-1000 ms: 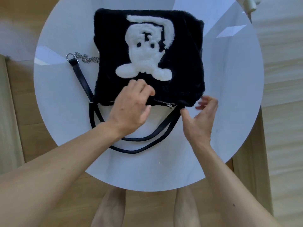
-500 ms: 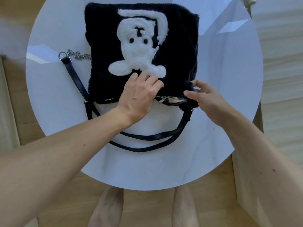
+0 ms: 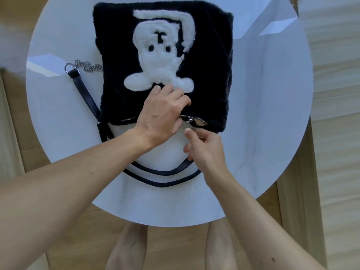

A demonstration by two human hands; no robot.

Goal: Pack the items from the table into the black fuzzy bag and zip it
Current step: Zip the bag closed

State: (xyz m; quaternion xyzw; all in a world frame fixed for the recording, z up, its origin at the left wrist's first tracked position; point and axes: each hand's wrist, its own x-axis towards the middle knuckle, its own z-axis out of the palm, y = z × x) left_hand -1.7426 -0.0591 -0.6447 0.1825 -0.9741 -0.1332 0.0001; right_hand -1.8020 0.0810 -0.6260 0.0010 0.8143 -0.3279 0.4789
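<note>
Left hand [image 3: 163,115] grips the zip edge of the black fuzzy bag [image 3: 210,61], fingers curled on the pile. Right hand [image 3: 205,148] hovers loosely curled, holding nothing, fingertip just below the silver zipper pull [image 3: 190,119]. The bag lies flat on a round, glossy white bench [image 3: 263,114] over a pale wood floor [image 3: 331,75]. It has a white plush figure [image 3: 159,63], black straps [image 3: 161,173] and a silver chain [image 3: 89,67]. The zip gapes right of the pull.
</note>
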